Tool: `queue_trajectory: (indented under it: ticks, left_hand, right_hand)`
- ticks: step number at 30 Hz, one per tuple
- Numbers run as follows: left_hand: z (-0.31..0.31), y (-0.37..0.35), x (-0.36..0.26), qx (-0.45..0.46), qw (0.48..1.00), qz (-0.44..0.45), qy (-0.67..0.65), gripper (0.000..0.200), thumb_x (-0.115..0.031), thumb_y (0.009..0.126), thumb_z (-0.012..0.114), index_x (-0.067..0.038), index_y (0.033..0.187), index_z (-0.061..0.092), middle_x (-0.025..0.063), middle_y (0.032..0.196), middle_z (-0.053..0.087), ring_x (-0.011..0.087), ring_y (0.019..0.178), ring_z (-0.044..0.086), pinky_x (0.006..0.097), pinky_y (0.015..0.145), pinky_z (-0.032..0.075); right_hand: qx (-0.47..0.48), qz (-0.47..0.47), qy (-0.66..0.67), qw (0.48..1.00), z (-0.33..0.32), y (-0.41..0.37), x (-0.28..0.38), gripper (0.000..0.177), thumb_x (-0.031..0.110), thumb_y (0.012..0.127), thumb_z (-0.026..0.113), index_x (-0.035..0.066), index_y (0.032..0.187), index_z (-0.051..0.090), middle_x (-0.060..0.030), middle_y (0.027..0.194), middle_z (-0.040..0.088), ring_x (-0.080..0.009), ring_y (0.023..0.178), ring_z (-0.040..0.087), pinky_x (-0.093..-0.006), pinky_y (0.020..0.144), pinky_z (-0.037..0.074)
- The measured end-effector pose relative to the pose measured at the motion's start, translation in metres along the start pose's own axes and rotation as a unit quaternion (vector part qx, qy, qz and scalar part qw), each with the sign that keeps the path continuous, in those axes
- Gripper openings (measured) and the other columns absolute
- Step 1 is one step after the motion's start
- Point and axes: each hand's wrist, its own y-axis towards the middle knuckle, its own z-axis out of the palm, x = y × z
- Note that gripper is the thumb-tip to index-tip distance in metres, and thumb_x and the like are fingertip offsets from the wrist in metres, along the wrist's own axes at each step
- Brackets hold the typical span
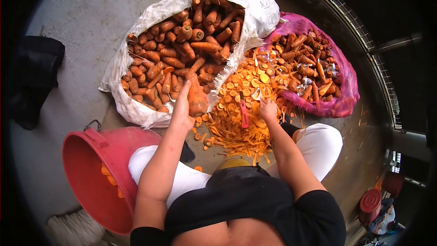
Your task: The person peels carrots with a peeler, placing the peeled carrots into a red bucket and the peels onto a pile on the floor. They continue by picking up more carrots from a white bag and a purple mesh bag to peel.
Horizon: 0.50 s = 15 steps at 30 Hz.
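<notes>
In my left hand (183,111) is a thick, unpeeled carrot (197,96), held in front of the open white sack (116,70) of carrots. My right hand (267,109) is closed over the heap of orange peelings and carrot slices (227,125). A small whitish thing shows by its fingertips; I cannot make out what it is. Just left of that hand, a knife with a red handle (244,115) lies on the heap, its dark blade pointing away from me.
A pink mesh sack (347,82) of dirty carrots stands at the right, touching the heap. By my left leg, a red bucket (84,148) lies tilted with several orange pieces inside. Black boots (38,73) are at far left. Another person (384,218) is at lower right.
</notes>
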Motion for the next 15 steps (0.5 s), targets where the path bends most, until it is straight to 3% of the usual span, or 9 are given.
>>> queue_trajectory:
  ticks: [4,8,12,14,15]
  left_hand:
    - [0.003,-0.004,0.001,0.005,1.0,0.007,0.014,0.043,-0.044,0.095,0.048,-0.003,0.105,0.055,0.0115,0.082,0.062,0.0208,0.07,0.063,0.0328,0.064,0.054]
    - [0.012,-0.008,0.003,0.011,1.0,-0.003,0.005,0.043,-0.044,0.096,0.047,-0.003,0.105,0.056,0.0123,0.084,0.063,0.0205,0.071,0.064,0.033,0.064,0.054]
    - [0.015,-0.003,0.005,0.041,0.999,-0.012,0.001,0.043,-0.043,0.095,0.049,-0.003,0.107,0.056,0.0112,0.086,0.063,0.0206,0.072,0.064,0.0335,0.064,0.055]
    - [0.018,-0.002,0.006,0.037,0.999,-0.003,0.002,0.042,-0.043,0.095,0.05,-0.003,0.108,0.056,0.0103,0.087,0.063,0.0208,0.073,0.064,0.0337,0.064,0.055]
    - [0.023,-0.005,0.005,0.032,0.999,-0.012,-0.015,0.038,-0.041,0.094,0.054,-0.007,0.112,0.052,0.0058,0.085,0.059,0.0195,0.071,0.062,0.0331,0.065,0.053]
  right_hand:
    - [0.044,-0.042,-0.058,0.996,0.008,0.002,-0.002,0.039,0.031,0.085,0.059,0.007,0.115,0.053,-0.0175,0.117,0.055,-0.0362,0.109,0.051,-0.0467,0.091,0.041]
    - [0.067,-0.018,-0.064,0.996,0.002,0.006,0.004,0.038,0.026,0.086,0.06,0.01,0.119,0.052,-0.0158,0.115,0.056,-0.0337,0.113,0.049,-0.0444,0.095,0.039]
    - [0.05,-0.017,-0.023,0.998,-0.013,0.006,0.007,0.029,0.018,0.084,0.059,0.005,0.108,0.05,-0.0206,0.106,0.058,-0.0374,0.102,0.055,-0.0453,0.087,0.044]
    - [0.079,0.021,0.069,0.994,-0.029,0.009,0.008,0.025,0.015,0.082,0.061,0.004,0.101,0.047,-0.0204,0.094,0.058,-0.0392,0.091,0.058,-0.0455,0.081,0.047]
    - [0.093,0.038,0.115,0.988,-0.037,0.011,0.009,0.025,0.014,0.081,0.062,0.004,0.097,0.046,-0.0202,0.088,0.058,-0.0401,0.086,0.059,-0.0456,0.078,0.048]
